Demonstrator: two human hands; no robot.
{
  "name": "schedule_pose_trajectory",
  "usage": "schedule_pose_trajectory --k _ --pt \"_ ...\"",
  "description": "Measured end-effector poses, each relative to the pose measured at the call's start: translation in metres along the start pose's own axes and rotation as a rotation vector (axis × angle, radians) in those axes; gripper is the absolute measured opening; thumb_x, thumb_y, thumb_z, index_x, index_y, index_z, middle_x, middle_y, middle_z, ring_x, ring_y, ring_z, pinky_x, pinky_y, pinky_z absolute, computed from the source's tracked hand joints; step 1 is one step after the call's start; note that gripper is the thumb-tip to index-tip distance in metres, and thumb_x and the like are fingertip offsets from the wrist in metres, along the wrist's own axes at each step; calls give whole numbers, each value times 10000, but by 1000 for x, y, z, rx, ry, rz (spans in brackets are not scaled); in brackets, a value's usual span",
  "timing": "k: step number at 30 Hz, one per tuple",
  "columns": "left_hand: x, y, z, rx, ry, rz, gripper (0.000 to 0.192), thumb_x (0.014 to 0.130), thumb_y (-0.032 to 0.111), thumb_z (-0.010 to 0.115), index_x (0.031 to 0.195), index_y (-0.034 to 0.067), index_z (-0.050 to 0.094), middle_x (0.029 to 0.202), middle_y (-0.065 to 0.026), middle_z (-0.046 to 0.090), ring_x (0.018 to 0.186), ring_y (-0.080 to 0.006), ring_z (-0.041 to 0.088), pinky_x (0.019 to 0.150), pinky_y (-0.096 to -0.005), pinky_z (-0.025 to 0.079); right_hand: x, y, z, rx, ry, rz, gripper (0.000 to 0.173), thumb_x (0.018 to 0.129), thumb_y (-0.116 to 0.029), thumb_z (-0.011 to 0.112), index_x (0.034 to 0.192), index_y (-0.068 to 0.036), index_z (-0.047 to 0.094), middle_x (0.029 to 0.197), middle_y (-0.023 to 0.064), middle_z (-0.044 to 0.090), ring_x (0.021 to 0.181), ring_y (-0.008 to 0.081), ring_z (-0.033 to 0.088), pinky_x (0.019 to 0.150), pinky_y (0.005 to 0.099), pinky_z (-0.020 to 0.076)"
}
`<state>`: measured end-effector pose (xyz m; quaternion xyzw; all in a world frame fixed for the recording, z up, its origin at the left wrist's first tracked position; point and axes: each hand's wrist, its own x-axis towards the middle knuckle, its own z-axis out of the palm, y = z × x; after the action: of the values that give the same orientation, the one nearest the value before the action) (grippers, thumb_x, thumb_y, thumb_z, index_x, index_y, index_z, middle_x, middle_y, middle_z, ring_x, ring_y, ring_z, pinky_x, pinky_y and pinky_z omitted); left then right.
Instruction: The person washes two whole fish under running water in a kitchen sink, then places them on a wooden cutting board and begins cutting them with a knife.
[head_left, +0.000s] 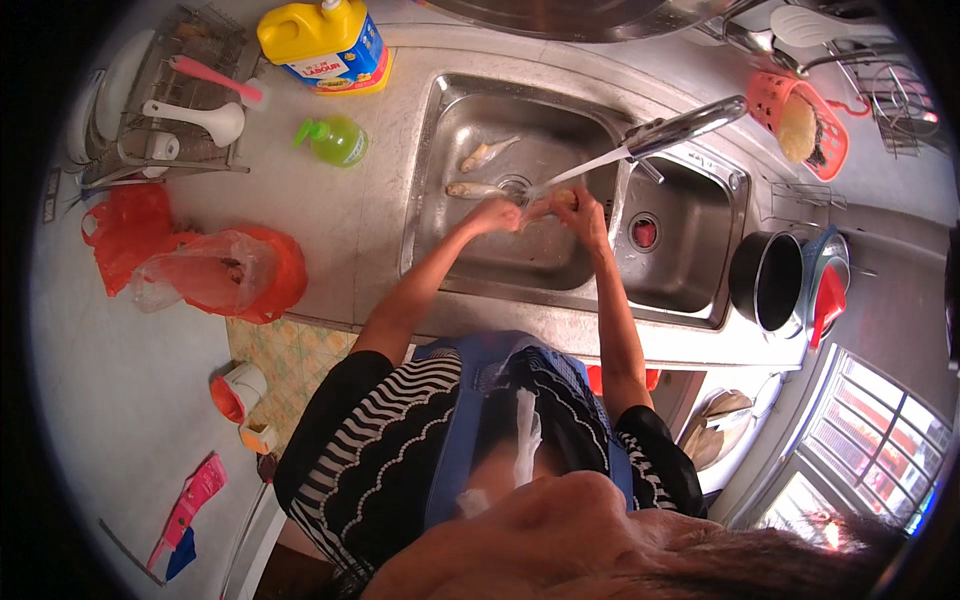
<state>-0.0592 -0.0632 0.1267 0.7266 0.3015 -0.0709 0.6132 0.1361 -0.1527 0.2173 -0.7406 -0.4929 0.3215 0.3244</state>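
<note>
Over the large basin of the steel sink, a fish is held between my two hands under running water. My right hand grips its right end, where a yellowish part shows at the fingers. The fingers of my left hand are curled at its other end; blur and spray hide the exact grip. Water pours from the faucet onto the fish and near the drain. Two more small fish, an upper one and a lower one, lie on the basin floor.
Right of the large basin, the small basin has something red in its drain. A black pot stands beyond it. Left on the counter are a green pump bottle, a yellow detergent jug, red plastic bags and a wire dish rack.
</note>
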Motion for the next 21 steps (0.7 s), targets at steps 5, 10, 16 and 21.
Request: schedule_pose_trajectory --k 5,10,16,21 --pt "1 -65 -6 596 449 -63 319 707 67 625 1024 41 611 955 -137 628 919 -303 597 780 -408 466 -20 37 45 105 -173 197 250 821 -229 660 867 5 584 716 64 654 566 79 580 508 252 474" --pt "27 -98 -17 856 760 -106 179 752 83 566 924 74 615 897 -99 580 883 -305 552 755 -438 442 -24 65 105 729 -558 362 196 838 -204 634 866 -13 599 761 68 663 613 65 593 493 240 471" --pt "32 -107 -7 987 661 -273 152 830 166 508 832 111 649 848 -70 572 880 -246 547 740 -399 452 -50 116 190 -162 -505 271 348 820 -324 614 1109 -132 600 919 171 662 841 322 647 766 412 500" --pt "18 -81 -27 421 360 -317 159 798 141 604 925 49 629 922 -107 617 849 -253 620 680 -377 506 -55 114 193 -182 -410 209 371 822 -394 606 1094 -141 598 1129 210 589 1055 328 571 877 442 452"
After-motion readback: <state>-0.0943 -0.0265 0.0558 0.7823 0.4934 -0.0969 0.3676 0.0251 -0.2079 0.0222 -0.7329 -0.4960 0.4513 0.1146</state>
